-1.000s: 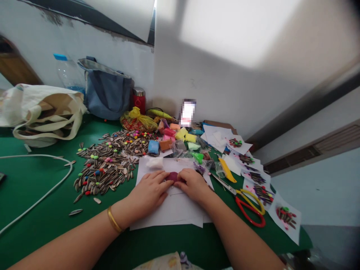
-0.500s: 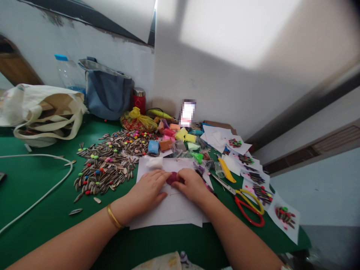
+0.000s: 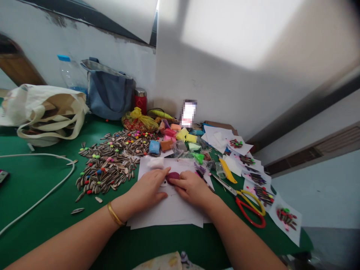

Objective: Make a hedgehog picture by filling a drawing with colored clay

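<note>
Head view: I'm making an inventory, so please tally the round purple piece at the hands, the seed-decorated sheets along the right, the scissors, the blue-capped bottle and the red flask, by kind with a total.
Round purple piece: 1
Seed-decorated sheets: 5
Scissors: 1
Blue-capped bottle: 1
Red flask: 1
Total: 9

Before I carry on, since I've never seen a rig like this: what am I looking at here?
No machine: these are a person's bare hands, seen by one head-worn camera looking forward and down. The right hand has its fingers at a purple piece on white paper. The left hand lies flat beside it; whether it touches the piece is hard to tell. On the green table, striped seeds lie left, scissors right, and coloured packets behind.
</note>
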The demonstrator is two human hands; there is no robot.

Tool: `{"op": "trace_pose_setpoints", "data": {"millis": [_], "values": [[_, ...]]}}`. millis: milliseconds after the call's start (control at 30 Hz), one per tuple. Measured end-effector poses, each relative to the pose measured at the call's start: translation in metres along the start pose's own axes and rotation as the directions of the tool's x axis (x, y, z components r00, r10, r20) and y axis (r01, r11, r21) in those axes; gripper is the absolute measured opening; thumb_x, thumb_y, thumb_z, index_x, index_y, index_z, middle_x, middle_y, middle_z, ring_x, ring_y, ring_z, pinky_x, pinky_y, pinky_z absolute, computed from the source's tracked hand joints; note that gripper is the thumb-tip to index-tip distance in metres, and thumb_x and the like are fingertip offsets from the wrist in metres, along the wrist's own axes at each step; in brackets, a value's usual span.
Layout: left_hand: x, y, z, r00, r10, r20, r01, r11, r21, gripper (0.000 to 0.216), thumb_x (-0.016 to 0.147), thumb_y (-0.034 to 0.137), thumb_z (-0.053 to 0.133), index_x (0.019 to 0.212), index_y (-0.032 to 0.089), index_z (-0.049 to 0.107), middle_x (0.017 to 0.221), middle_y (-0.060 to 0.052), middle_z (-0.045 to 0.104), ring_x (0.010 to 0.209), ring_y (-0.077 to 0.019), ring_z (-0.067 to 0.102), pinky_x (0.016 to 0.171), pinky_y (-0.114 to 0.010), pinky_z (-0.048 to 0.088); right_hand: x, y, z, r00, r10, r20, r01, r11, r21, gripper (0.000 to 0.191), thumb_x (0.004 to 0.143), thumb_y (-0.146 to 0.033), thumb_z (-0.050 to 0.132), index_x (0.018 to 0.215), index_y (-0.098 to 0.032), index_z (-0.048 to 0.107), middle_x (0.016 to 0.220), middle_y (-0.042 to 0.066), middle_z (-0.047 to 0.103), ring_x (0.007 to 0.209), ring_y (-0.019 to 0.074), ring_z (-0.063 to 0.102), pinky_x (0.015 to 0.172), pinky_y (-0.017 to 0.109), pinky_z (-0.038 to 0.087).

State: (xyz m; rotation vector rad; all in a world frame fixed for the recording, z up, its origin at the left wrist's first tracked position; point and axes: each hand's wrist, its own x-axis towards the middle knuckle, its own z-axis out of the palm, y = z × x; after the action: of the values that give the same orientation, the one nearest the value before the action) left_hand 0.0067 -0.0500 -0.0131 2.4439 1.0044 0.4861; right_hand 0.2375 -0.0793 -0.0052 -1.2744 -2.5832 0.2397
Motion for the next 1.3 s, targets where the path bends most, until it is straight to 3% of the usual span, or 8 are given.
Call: {"op": "trace_pose_setpoints", "data": {"millis": [667,1300], "values": [[0.0,0.002,-0.001,0.999,-0.025,-0.026,0.024,0.999,-0.03,0.086,0.072,0.017,0.074,0.148,0.02,0.033,0.132,-0.014,0.057,0.125,-0.0303,0.053,0.108,-0.046,0.043,0.009,-0.013,0.006,0.993,0.101,-0.06,-0.099,0.995,0.03,0.037,0.093,-0.022,0.054,0.128,-0.022,0.065,0.095,0.009,0.06,0.089,0.0218,0.053,0.077,0.033,0.04],[0.001,0.004,-0.001,0.999,-0.048,0.0,0.048,0.999,-0.009,0.086,0.073,0.019,0.074,0.148,0.019,0.031,0.132,-0.014,0.055,0.125,-0.0301,0.052,0.107,-0.047,0.043,0.011,-0.013,0.013,0.992,0.08,-0.094,-0.078,0.997,0.027,0.035,0.09,-0.021,0.057,0.124,-0.025,0.068,0.094,0.008,0.057,0.089,0.0227,0.05,0.078,0.034,0.039]]}}
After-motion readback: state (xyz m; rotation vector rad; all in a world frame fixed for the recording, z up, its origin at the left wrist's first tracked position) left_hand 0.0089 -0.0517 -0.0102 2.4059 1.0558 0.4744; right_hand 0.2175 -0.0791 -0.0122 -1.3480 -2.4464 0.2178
